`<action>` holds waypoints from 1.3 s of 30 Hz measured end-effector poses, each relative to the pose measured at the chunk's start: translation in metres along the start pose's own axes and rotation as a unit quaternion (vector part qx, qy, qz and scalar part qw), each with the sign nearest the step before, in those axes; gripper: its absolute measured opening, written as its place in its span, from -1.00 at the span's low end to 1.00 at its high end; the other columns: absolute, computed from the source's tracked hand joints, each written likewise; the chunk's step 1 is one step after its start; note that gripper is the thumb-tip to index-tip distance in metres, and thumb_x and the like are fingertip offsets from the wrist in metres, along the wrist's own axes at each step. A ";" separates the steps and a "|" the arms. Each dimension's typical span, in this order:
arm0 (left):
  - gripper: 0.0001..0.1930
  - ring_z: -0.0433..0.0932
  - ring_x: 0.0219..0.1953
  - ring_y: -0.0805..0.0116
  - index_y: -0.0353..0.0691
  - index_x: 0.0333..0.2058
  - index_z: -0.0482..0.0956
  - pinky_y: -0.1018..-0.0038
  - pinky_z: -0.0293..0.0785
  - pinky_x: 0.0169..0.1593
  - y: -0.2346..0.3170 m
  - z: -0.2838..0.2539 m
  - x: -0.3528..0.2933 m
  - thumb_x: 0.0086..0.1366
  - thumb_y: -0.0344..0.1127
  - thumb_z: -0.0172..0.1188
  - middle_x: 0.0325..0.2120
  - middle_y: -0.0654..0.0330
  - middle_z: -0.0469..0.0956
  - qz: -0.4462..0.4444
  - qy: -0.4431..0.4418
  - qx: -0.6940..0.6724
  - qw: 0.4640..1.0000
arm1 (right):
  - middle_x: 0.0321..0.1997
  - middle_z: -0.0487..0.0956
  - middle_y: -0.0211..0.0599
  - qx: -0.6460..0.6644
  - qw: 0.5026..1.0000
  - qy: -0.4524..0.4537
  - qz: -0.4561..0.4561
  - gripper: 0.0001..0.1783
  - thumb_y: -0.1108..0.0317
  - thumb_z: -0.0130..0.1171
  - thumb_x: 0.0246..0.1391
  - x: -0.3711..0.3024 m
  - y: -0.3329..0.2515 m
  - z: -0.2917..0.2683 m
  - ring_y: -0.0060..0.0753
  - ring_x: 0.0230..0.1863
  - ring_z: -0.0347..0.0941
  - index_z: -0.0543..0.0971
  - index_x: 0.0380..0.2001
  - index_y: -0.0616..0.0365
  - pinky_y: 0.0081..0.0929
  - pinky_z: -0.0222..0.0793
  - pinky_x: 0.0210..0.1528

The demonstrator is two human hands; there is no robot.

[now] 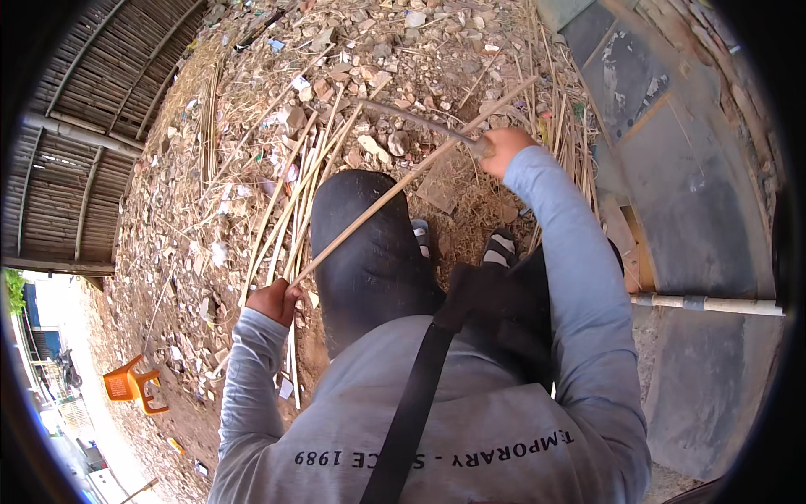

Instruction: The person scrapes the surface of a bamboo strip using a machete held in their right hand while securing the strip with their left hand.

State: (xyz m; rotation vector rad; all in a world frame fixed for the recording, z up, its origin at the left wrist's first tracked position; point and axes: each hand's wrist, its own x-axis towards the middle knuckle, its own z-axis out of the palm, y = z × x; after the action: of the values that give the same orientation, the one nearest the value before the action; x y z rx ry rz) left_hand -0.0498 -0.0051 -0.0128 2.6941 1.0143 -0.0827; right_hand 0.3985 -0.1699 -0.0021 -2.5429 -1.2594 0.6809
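Note:
My left hand (275, 302) is closed around the lower end of a long, pale bamboo strip (369, 214). The strip slants up and to the right, passing over my left knee. In my right hand (506, 151) is the handle of a long knife (411, 116) with a narrow, dark blade. Its blade points to the left and crosses the strip close to my right hand; whether the edge touches the strip I cannot tell. Several more bamboo strips (304, 189) lie loosely together beside my left knee, some running behind my left hand.
Stones and dry straw cover the ground (386, 50). More thin strips (579, 151) lie beyond my right forearm. Grey sheets (697, 193) and a white pole (730, 306) are at the right. A bamboo-slat wall (75, 193) stands left, an orange plastic chair (126, 385) below it.

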 end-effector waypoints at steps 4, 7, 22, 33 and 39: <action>-0.61 0.48 -0.56 -0.21 -0.24 -0.48 0.44 0.08 0.38 -0.47 -0.002 0.002 -0.002 0.32 0.00 0.00 -0.68 -0.13 0.45 -0.006 -0.007 -0.025 1.000 | -0.31 0.62 -0.11 0.000 0.999 -0.009 -0.043 -0.71 0.22 0.19 -0.11 -0.018 -0.034 0.025 -0.07 -0.25 0.55 0.60 -0.28 0.08 -0.28 0.45 -0.11; -0.59 0.49 -0.53 -0.20 -0.23 -0.45 0.47 0.09 0.39 -0.43 0.009 0.001 0.012 0.33 0.03 -0.05 -0.69 -0.12 0.45 -0.002 -0.003 -0.030 1.000 | -0.19 0.60 -0.06 0.042 0.999 -0.001 0.002 -0.63 0.15 0.14 -0.04 0.010 0.016 0.034 -0.03 -0.16 0.54 0.59 -0.16 0.05 -0.28 0.43 -0.01; -0.65 0.52 -0.51 -0.16 -0.26 -0.44 0.48 0.08 0.40 -0.38 0.001 -0.027 -0.010 0.30 -0.06 -0.04 -0.63 -0.12 0.49 -0.029 -0.041 0.015 0.999 | -0.16 0.59 0.01 0.050 0.998 0.029 0.024 -0.62 0.21 0.16 -0.05 -0.018 0.000 -0.002 -0.02 -0.12 0.53 0.58 -0.13 0.10 -0.22 0.41 0.00; -0.64 0.48 -0.52 -0.22 -0.24 -0.46 0.46 0.07 0.38 -0.42 0.002 -0.027 -0.007 0.31 -0.04 0.01 -0.64 -0.14 0.47 -0.018 -0.025 0.026 0.999 | -0.17 0.59 0.00 0.023 0.998 0.028 0.054 -0.58 0.03 0.09 0.07 -0.006 0.025 -0.001 -0.05 -0.14 0.53 0.58 -0.14 0.11 -0.23 0.42 -0.01; -0.67 0.49 -0.53 -0.20 -0.26 -0.45 0.47 0.09 0.39 -0.42 0.010 -0.012 -0.001 0.28 -0.08 0.03 -0.67 -0.12 0.45 0.017 -0.011 -0.020 1.000 | -0.35 0.61 -0.06 0.051 0.998 -0.004 -0.031 -0.59 0.15 0.24 -0.19 -0.009 0.009 0.026 0.01 -0.26 0.54 0.59 -0.26 0.15 -0.23 0.43 -0.14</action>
State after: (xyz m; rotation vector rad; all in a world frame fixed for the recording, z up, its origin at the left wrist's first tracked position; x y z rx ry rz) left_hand -0.0449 -0.0096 0.0008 2.6668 0.9540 -0.0848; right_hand 0.3873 -0.1828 -0.0250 -2.4113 -1.2665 0.7241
